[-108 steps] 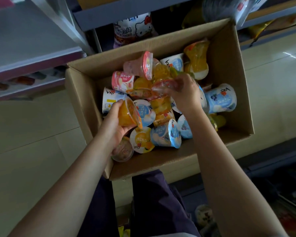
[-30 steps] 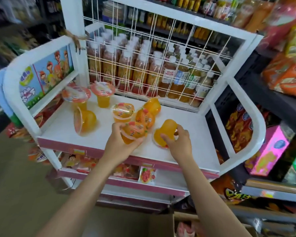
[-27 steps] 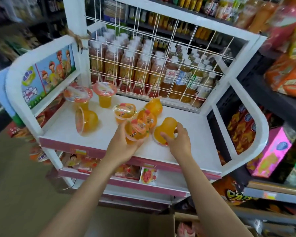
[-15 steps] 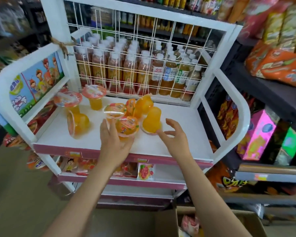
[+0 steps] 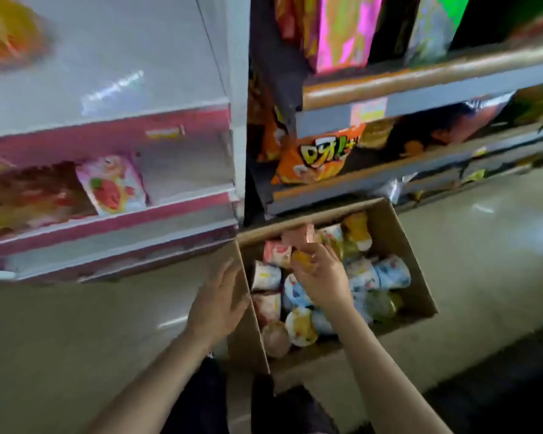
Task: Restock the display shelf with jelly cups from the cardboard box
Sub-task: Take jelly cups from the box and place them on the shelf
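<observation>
The right hand (image 5: 322,281) is curling its fingers onto an orange jelly cup (image 5: 303,261) in the cardboard box (image 5: 402,242) (grip too blurred to confirm), while the left hand (image 5: 218,303) is hanging spread and empty beside the wall, ready for another.

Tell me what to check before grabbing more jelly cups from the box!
1. Cardboard box open on top: ok.
2. Jelly cups left inside: ok, plenty.
3. Right hand over the cups: ok, its fingers reach an orange cup; whether they grip it: cannot tell, too blurred.
4. Left hand free: ok, open and holding nothing, beside the box's left wall.
5. Room on the display shelf: ok, bare white surface shows on top.
6. Which cups sit upright: cannot tell, the picture is blurred.
</observation>
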### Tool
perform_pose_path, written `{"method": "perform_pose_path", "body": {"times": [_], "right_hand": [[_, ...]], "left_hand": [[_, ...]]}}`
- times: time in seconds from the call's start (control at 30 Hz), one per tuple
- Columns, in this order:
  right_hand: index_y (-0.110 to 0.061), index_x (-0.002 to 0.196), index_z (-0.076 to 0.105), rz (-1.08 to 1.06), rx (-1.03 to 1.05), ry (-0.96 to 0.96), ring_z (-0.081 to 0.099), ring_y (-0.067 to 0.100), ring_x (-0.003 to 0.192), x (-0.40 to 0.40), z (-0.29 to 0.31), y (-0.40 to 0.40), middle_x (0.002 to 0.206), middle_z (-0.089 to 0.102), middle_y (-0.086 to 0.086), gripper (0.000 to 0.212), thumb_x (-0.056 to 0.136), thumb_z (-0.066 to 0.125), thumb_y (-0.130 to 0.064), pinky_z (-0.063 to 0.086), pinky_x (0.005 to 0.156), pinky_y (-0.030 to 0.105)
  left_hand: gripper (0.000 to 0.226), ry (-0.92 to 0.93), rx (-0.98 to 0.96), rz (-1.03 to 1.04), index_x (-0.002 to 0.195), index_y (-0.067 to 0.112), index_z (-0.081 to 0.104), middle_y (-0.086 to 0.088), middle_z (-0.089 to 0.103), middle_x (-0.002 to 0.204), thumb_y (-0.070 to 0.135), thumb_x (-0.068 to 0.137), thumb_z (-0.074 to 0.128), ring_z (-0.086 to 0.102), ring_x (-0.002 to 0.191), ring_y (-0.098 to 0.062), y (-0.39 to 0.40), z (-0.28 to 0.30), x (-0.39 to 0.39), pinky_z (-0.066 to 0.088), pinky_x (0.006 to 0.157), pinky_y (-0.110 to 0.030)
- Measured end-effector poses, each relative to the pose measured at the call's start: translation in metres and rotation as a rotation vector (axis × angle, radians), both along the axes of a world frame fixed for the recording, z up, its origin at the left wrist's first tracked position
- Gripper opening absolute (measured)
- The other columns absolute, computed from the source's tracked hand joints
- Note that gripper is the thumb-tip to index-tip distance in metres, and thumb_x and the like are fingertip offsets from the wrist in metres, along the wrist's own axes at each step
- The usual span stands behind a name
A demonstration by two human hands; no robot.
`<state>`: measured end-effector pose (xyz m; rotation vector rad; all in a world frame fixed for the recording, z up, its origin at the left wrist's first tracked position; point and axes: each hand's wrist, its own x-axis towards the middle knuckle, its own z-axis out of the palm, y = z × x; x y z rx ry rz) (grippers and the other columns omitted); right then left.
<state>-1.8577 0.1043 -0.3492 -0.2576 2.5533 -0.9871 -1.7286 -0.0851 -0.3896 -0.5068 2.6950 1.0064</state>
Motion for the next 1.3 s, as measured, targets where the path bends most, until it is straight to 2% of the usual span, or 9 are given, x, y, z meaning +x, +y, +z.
{"method": "perform_pose_path", "body": {"times": [0.17,0.3,0.43,0.5,0.7,0.83,1.03,1.17,1.3], "right_hand": [[-0.021,0.131,0.056,0.013,0.142,-0.284,0.058,0.021,0.112,0.008,-0.121,0.049,0.122,0.060,0.000,0.048,0.088,0.070,-0.035,0.038,0.077,0.022],[-0.020,0.136,0.051,0.005,0.229,-0.377,0.052,0.028,0.121,0.009,-0.185,0.061,0.135,0.051,0.008,0.052,0.089,0.069,-0.034,0.044,0.089,0.033],[-0.017,0.143,0.043,0.013,0.334,-0.376,0.047,0.037,0.126,0.008,-0.226,0.059,0.139,0.050,0.015,0.056,0.093,0.062,-0.034,0.043,0.096,0.042],[-0.016,0.147,0.036,0.038,0.402,-0.340,0.042,0.039,0.128,0.013,-0.239,0.057,0.142,0.048,0.016,0.058,0.096,0.055,-0.036,0.037,0.102,0.044],[-0.015,0.157,0.013,0.171,0.510,-0.324,0.025,0.038,0.142,0.009,-0.246,0.055,0.159,0.026,0.012,0.071,0.101,0.047,-0.042,0.030,0.111,0.048],[-0.017,0.157,0.012,0.221,0.513,-0.375,0.046,0.037,0.131,-0.003,-0.243,0.055,0.151,0.040,0.014,0.077,0.098,0.053,-0.044,0.045,0.095,0.044],[-0.012,0.154,0.018,0.302,0.549,-0.432,0.049,0.036,0.129,-0.019,-0.240,0.049,0.147,0.044,0.015,0.090,0.088,0.069,-0.047,0.046,0.092,0.041],[-0.009,0.133,0.050,0.285,0.489,-0.285,0.056,0.033,0.114,-0.031,-0.236,0.052,0.146,0.039,0.011,0.059,0.088,0.071,-0.040,0.045,0.074,0.034],[-0.009,0.103,0.056,0.242,0.356,-0.202,0.058,0.028,0.092,-0.033,-0.229,0.057,0.108,0.059,0.010,0.022,0.092,0.066,-0.026,0.036,0.065,0.029]], "left_hand": [[0.092,-0.110,0.038,0.110,0.158,0.011,0.018,-0.010,0.018,0.165,0.069,0.086,0.016,0.030,0.146,-0.033,0.065,-0.092,0.009,0.034,0.113,-0.042],[0.068,-0.065,-0.015,0.197,0.157,0.005,0.020,-0.012,0.009,0.166,0.047,0.104,0.031,0.017,0.151,-0.029,0.098,-0.142,0.014,0.028,0.120,-0.045],[0.069,0.011,-0.173,0.239,0.156,0.002,0.022,-0.015,0.008,0.166,0.043,0.102,0.039,0.018,0.151,-0.031,0.114,-0.163,0.015,0.031,0.118,-0.042],[0.068,0.027,-0.209,0.243,0.155,0.004,0.025,-0.016,0.009,0.165,0.040,0.101,0.044,0.019,0.151,-0.032,0.118,-0.167,0.015,0.035,0.115,-0.047],[0.063,0.047,-0.260,0.242,0.155,0.008,0.028,-0.018,0.011,0.164,0.034,0.101,0.047,0.019,0.151,-0.030,0.120,-0.173,0.018,0.033,0.113,-0.038],[0.061,0.038,-0.234,0.272,0.156,0.011,0.027,-0.015,0.009,0.165,0.037,0.103,0.040,0.018,0.152,-0.030,0.121,-0.172,0.019,0.032,0.114,-0.040],[0.060,0.021,-0.216,0.274,0.156,0.013,0.026,-0.012,0.004,0.166,0.043,0.104,0.030,0.014,0.153,-0.030,0.120,-0.175,0.019,0.035,0.115,-0.049],[0.061,0.014,-0.206,0.269,0.157,0.015,0.024,-0.009,-0.002,0.167,0.044,0.103,0.029,0.012,0.153,-0.030,0.120,-0.176,0.019,0.036,0.114,-0.050],[0.060,0.032,-0.188,0.278,0.157,0.016,0.025,-0.008,-0.001,0.167,0.040,0.102,0.035,0.012,0.153,-0.030,0.120,-0.177,0.019,0.037,0.113,-0.052]]}}
